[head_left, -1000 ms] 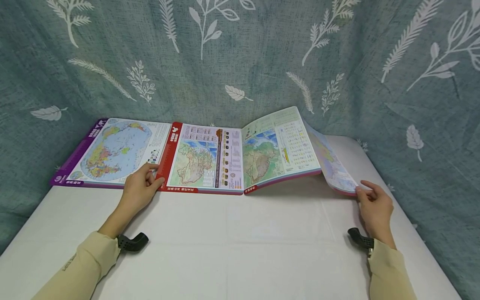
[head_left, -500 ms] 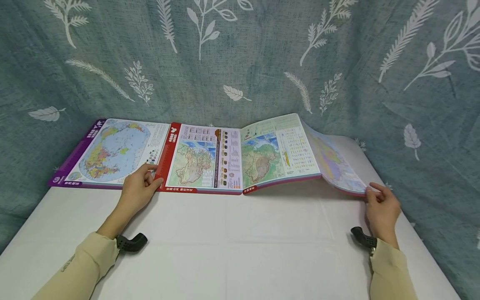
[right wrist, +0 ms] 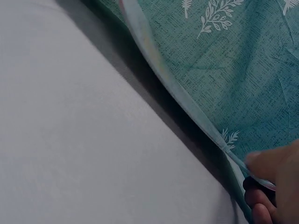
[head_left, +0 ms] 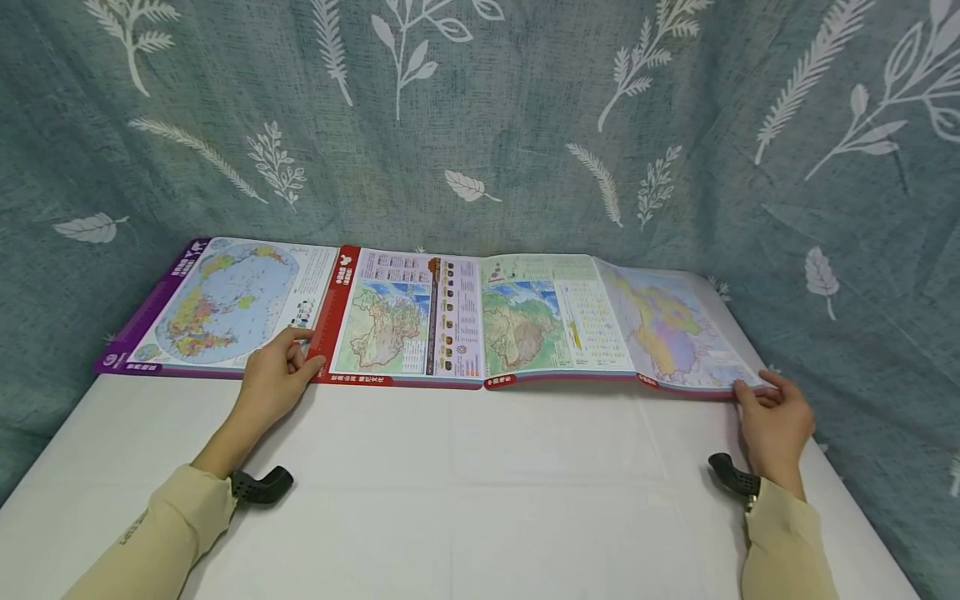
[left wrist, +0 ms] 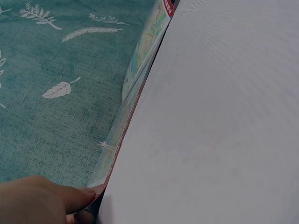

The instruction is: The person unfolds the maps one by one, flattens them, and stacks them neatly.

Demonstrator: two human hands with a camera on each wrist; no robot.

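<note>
In the head view a fold-out map (head_left: 405, 333) with a red left strip lies along the back of the table, its panels printed with maps of China. My left hand (head_left: 273, 371) pinches its near left corner, thumb on top, as the left wrist view shows. At the far end my right hand (head_left: 778, 417) pinches the near right corner of the last panel (head_left: 667, 325), thumb above and fingers below. That panel and the one beside it are slightly raised, with a dark gap beneath in the right wrist view. A purple-edged world map (head_left: 232, 300) lies flat at the left, against the red strip.
A white cloth-covered table (head_left: 480, 492) extends in front of the maps. Behind and at both sides hangs a blue-green curtain (head_left: 525, 125) with white leaf prints. A black wrist device (head_left: 262, 485) sits on my left wrist, another (head_left: 733, 477) on my right.
My right hand has moved right and slightly towards me, drawing out the last panel. The two right panels have come down from a steep fold to nearly flat. The left hand stays in place.
</note>
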